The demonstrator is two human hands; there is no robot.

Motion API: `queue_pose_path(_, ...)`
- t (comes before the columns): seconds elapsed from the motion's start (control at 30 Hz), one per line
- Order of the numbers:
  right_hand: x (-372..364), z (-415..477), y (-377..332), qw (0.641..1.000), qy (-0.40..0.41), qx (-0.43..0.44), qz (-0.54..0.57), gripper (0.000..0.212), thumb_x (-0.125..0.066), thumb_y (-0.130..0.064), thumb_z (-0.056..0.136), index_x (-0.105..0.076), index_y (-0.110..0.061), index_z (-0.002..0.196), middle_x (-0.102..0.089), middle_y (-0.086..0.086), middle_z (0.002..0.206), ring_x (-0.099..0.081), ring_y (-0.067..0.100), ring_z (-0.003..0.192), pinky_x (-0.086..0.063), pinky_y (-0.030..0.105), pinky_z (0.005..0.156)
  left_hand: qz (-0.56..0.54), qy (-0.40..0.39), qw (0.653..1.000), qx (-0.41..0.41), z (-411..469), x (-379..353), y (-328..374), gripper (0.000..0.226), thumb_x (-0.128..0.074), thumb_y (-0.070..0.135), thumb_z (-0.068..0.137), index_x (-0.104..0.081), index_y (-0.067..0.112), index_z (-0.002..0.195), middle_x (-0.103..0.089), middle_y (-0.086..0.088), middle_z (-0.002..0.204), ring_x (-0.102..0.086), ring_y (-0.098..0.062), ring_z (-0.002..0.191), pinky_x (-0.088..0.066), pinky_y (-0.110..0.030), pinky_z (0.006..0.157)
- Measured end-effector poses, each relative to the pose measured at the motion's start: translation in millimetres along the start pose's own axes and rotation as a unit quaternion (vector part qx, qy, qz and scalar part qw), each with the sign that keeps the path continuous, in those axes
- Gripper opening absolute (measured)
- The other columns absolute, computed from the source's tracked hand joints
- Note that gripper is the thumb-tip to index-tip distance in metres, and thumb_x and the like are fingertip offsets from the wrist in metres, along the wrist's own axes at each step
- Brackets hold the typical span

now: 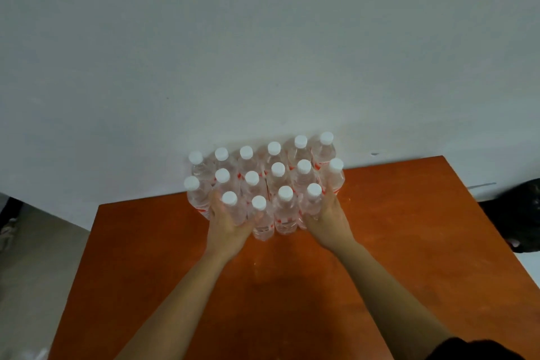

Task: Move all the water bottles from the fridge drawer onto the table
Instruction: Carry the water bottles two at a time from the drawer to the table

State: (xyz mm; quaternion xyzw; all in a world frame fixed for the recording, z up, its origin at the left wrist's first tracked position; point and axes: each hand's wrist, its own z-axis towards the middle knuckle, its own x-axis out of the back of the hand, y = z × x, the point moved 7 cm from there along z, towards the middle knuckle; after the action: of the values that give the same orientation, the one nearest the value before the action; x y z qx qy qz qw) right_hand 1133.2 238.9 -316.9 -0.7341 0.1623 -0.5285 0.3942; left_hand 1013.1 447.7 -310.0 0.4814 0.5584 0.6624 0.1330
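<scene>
Several clear water bottles (277,181) with white caps and red labels stand upright in tight rows at the far edge of the orange table (409,242), against the wall. My left hand (226,225) is wrapped around the front-left bottle (233,210), fingers curled on its body. My right hand (328,216) grips the front-right bottle (313,202) from its right side. Both held bottles stand among the front row. The fridge drawer is out of view.
A pale wall (263,52) rises directly behind the bottles. Grey floor (35,257) lies left of the table. A dark object (514,213) sits beyond the table's right edge. My own shadow falls on the near tabletop.
</scene>
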Motion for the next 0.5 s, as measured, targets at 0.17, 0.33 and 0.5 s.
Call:
queue_pose_path(0.17,64,-31,-37,0.98,0.134,0.087,-0.123,0.069,-0.034,-0.053,0.104,-0.005,-0.022,0.158,-0.003,0.008,0.166,-0.015,0.03,0.152,-0.029,0.044,0.117,0.148,0.048,0.977,-0.147,-6,26,71,0.084,-0.049,0.067,0.091,-0.014,0.028,0.156,-0.012,-0.001,0.166,-0.016,-0.026,0.152,-0.027,-0.056,0.117)
queue_pose_path(0.33,132,-94,-26,0.919,0.282,0.065,-0.266,0.071,-0.028,-0.06,0.102,-0.013,-0.022,0.159,0.005,0.012,0.167,0.01,0.028,0.153,-0.001,0.049,0.124,0.271,0.071,0.939,-0.199,-29,2,118,0.075,-0.013,0.065,0.096,-0.019,0.022,0.157,-0.007,-0.01,0.166,-0.005,-0.031,0.153,-0.015,-0.056,0.121)
queue_pose_path(0.5,190,-172,13,0.885,0.334,-0.021,-0.324,0.078,-0.026,-0.068,0.097,-0.013,-0.023,0.16,0.009,0.015,0.166,0.014,0.034,0.152,-0.005,0.058,0.122,0.323,0.017,0.899,-0.296,-84,-65,172,0.073,-0.01,0.068,0.097,-0.001,0.031,0.159,0.012,-0.01,0.166,0.014,-0.031,0.152,-0.001,-0.06,0.12)
